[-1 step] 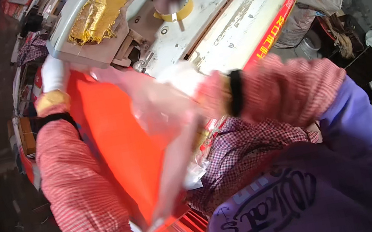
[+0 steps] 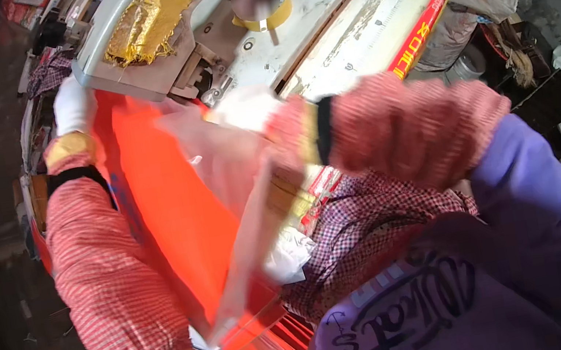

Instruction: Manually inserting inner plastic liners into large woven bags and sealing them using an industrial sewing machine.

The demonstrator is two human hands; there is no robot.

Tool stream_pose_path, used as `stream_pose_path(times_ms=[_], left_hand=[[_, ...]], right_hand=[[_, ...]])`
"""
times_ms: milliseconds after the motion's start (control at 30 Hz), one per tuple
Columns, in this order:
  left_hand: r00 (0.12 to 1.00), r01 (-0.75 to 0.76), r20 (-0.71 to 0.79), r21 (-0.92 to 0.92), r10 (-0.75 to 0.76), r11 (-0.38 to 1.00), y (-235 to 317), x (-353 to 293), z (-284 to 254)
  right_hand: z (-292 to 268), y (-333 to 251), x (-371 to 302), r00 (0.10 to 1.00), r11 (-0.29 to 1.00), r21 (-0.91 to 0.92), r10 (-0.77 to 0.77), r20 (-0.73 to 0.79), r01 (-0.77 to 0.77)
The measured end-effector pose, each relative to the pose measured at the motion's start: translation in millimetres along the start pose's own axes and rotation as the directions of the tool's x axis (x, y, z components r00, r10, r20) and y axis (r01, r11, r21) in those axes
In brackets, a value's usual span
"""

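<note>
Roughly, current state:
Left hand (image 2: 71, 104): white glove, at far top edge of orange sheet (image 2: 176, 215); looks closed on that edge, fingers mostly hidden, grip type unclear.
Right hand (image 2: 244, 110): white glove, blurred, at near-right side of the sheet; seems to pinch a clear film bag (image 2: 219, 163); finger spread not readable.
Orange sheet: stretched between both hands, runs from left hand down toward the body, tilted off the surface.
Clear film bag: just below right hand, lying over the orange sheet, its long edge trailing toward the body; likely held up so the sheet can line up with it.
Why held so: judged as two-point hold, one hand per end, keeps thin sheet taut and flat.
Sleeves: red-checked covers with yellow cuffs on both forearms; right forearm crosses above the lap.
Tabletop (image 2: 344, 23): pale machine bed beyond right hand, worn, with ruled scale.
Yellow tape roll (image 2: 262, 9): on tabletop, beyond right hand, well apart.
Gold foil (image 2: 147, 18): crumpled on machine housing, beyond left hand, near.
Red strip (image 2: 424, 21): along tabletop's right edge, right of right hand.
</note>
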State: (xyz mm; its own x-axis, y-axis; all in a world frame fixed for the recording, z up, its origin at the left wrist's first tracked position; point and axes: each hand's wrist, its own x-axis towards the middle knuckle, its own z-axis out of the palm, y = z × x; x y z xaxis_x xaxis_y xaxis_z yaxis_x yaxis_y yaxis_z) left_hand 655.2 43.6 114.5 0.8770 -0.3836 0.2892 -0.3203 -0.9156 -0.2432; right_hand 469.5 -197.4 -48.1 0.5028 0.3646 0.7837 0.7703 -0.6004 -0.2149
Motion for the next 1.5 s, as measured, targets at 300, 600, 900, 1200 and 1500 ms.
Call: stream_pose_path(times_ms=[300,600,900,1200,1500], left_hand=[[0.875,-0.459,0.251,0.164,0.413,0.873,154.5,-90.8,-159.3],[0.272,-0.704,0.799,-0.215,0.537,0.677,274.3,-109.3,-178.6],[0.047,-0.598,0.977,-0.14,0.209,0.789,235.7,-156.7,-248.9],[-0.131,-0.68,0.647,-0.61,0.751,0.407,330.1,-225.4,-171.2],[-0.06,-0.563,0.745,-0.575,0.665,0.593,300.0,-190.2,-197.2]], right_hand=[[-22.4,39.8,84.8,0.5,0.966,0.134,-0.231,0.835,0.223],[-4.1,57.2,75.0,0.637,0.857,0.287,0.061,0.768,-0.428],[-17.5,33.6,69.5,0.727,0.858,0.327,0.076,0.682,-0.396],[-66.8,-57.8,-12.8,0.909,0.939,0.033,0.322,0.264,-0.343],[-37.2,-82.7,-24.6,0.845,0.606,-0.68,0.533,-0.037,-0.412]])
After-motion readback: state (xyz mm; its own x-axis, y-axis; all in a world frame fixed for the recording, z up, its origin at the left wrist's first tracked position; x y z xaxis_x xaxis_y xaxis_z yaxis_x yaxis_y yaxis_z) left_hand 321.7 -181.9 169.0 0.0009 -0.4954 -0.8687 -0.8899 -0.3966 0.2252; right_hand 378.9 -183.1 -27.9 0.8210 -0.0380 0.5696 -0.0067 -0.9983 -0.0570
